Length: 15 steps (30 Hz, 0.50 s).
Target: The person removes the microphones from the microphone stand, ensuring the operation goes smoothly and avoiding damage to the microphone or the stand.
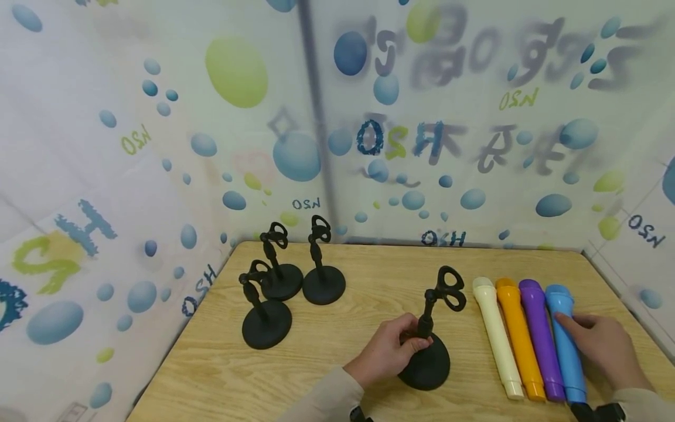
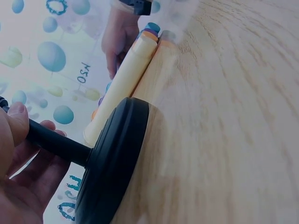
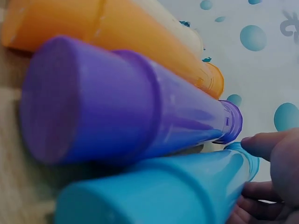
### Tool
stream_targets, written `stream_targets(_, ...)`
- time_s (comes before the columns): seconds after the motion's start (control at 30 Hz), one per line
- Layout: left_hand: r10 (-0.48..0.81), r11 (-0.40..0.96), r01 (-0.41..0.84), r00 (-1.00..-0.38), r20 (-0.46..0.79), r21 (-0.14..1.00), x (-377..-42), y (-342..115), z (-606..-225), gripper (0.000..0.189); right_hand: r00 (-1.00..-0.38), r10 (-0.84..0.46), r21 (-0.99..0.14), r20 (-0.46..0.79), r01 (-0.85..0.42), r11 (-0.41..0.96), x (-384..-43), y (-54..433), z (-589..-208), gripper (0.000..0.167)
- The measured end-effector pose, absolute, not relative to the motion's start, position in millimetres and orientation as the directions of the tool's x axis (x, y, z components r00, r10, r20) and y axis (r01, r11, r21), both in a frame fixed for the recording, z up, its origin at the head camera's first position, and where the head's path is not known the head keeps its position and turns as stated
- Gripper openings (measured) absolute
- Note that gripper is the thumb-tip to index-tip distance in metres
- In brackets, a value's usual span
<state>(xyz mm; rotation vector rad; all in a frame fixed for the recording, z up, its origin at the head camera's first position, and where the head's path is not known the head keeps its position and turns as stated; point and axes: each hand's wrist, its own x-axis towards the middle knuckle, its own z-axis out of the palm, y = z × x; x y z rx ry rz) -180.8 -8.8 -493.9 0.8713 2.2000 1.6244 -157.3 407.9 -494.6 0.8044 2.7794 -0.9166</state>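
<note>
Judging by how things lie, the work is at its very start: none of the four toy microphones sits in a stand yet, and all four stands are bare. The left hand [image 1: 387, 351] grips the post of the nearest black stand [image 1: 428, 346], fingers and thumb curled round the stem just above its round base, which rests on the wooden table [image 1: 337, 375]. Taking this held stand as the landmark, the microphones lie in a tight row just to its right, side by side and touching, heads pointing away from the person: first the cream microphone [image 1: 497, 337], then the orange microphone [image 1: 519, 340], the purple microphone [image 1: 542, 340] and, farthest from the stand, the blue microphone [image 1: 565, 343]. The right hand [image 1: 603, 349] lies on the blue one, fingers reaching over its upper body; the right wrist view shows fingertips [image 3: 261, 144] beside its barrel, but whether they have closed round it I cannot tell. Well to the left of the held stand, and farther back on the table, three more stands [image 1: 279, 281] are clustered, bases nearly touching. So the count is four stands, one in hand and three waiting, and four microphones, one of each colour, all still to be seated
</note>
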Motion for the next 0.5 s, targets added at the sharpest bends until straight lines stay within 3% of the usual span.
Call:
stream_targets(0.33, 0.631, 0.173, 0.284, -0.767, 0.115, 0.943, -183.4, -11.3, -495.7, 0.017, -0.829, 0.52, -0.556, -0.204, 0.536, 0.636, -141.2, 406.4, -502.1, 0.081)
stream_targets(0.5, 0.644, 0.156, 0.288, -0.755, 0.124, 0.945, -183.4, -12.9, -496.1, 0.019, -0.788, 0.592, -0.602, -0.171, 0.559, 0.57, -129.4, 400.1, -500.7, 0.073)
